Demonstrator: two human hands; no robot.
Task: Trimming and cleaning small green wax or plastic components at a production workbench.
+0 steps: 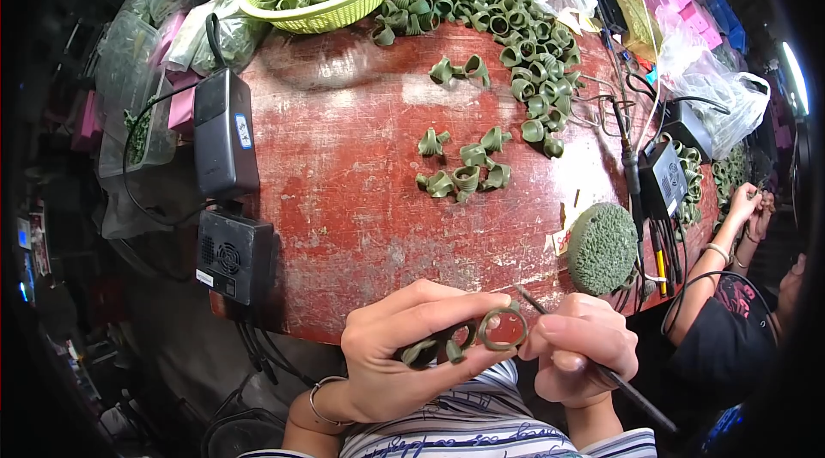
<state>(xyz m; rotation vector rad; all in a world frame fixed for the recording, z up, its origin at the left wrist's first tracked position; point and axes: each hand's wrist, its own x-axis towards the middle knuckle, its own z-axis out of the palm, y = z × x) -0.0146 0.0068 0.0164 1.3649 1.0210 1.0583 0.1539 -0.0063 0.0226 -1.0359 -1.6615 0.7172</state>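
Note:
My left hand (403, 329) holds several green, wax-like rings. One plain-rimmed ring (483, 332) is pinched between thumb and fingertips, its round opening facing up at me. Other rings (454, 351) sit deeper in the palm, partly hidden by the fingers. My right hand (583, 345) grips a slim dark hand tool (638, 397) like a pen. Its pointed tip is just beyond the pinched ring's right side; whether it touches cannot be told. Ahead of both hands, a small group of ribbed green rings (466, 179) lies on the worn red tabletop (348, 232).
A yellow-green plastic basket (309, 21) of rings stands at the back beside a ring pile (522, 39). A rough green round block (602, 250) lies right, near a corded pen-like tool (630, 168). Black boxes (232, 258) line the left edge. Another person's hand (744, 200) is at right.

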